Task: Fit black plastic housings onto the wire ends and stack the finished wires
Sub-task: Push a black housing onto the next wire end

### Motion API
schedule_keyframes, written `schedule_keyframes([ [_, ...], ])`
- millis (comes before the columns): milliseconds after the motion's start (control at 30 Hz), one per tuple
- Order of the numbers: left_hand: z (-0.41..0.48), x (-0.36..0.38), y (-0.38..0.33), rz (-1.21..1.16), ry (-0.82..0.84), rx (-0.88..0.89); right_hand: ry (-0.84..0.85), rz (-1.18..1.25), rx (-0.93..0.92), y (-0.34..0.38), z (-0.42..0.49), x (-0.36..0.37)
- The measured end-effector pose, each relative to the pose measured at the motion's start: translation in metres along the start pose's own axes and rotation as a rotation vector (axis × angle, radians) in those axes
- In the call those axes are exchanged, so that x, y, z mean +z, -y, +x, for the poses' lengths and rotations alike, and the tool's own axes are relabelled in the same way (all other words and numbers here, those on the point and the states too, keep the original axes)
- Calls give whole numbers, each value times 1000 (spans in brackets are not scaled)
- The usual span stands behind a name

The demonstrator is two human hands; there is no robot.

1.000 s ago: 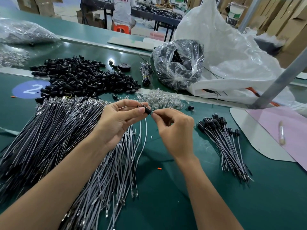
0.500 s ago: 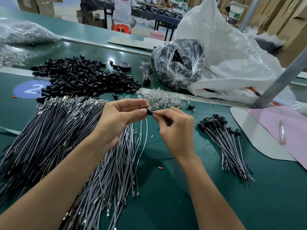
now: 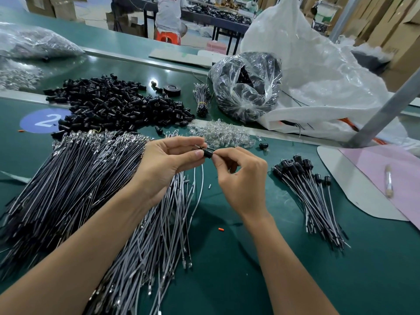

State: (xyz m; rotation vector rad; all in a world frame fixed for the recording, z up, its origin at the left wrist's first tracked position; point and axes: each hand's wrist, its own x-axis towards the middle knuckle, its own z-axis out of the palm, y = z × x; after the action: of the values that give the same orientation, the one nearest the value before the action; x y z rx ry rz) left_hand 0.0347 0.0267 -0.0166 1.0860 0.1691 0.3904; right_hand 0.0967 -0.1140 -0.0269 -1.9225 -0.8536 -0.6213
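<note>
Under the left forearm and spreading out left of the hands, a very large pile of bare wires is lying on the green table. None of them is showing a black cap, so by my reading most of the job is waiting to be done. Just beyond that pile, the left hand is pinching the end of the held wire between thumb and fingertips. The right hand is pinching a black housing and meeting the left fingertips with it, while the rest of the wire is hanging down in a loop. I cannot tell whether this housing is fully seated, as fingertips are covering the joint. Right of the right hand, a small stack of finished wires is lying with its black caps pointing away from the person, so only a small share looks done. Beyond the hands, a pile of clear parts is sitting close by, with one loose housing just right of it. Farther off, a broad heap of black housings is waiting, and a clear bag of black parts is sitting right of that heap.
</note>
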Motion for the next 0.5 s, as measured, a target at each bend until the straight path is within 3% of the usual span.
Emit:
schedule_keyframes([
  [500, -1, 2, -1, 59, -6, 0, 8, -45, -45, -1, -2, 1],
])
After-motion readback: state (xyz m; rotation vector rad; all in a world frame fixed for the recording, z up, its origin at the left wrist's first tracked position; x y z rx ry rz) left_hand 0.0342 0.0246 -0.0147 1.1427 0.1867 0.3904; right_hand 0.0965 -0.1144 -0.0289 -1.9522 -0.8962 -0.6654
